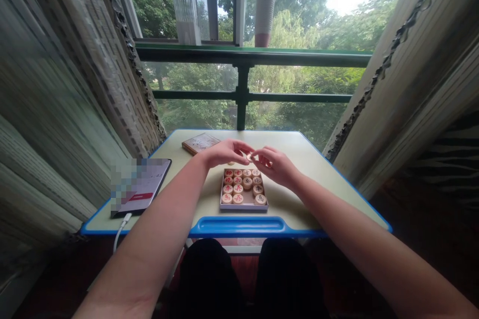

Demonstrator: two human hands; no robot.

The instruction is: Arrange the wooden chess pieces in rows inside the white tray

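Note:
A pale round Chinese chess piece is between the fingertips of my two hands, just above the far side of the box. My left hand reaches in from the left, its fingers curved and closed on the piece's left edge. From the right, my right hand pinches the same piece with thumb and fingers. Below them lies a shallow open box with stacked-looking rows of pieces bearing red and black characters. Bare bottom shows in its third column, nearest me. Another piece lies partly hidden under my left hand.
A flat brown box or lid lies at the table's back left. A tablet with a white cable rests at the left edge. The blue-edged table has a blue tray groove in front. Curtains flank the window.

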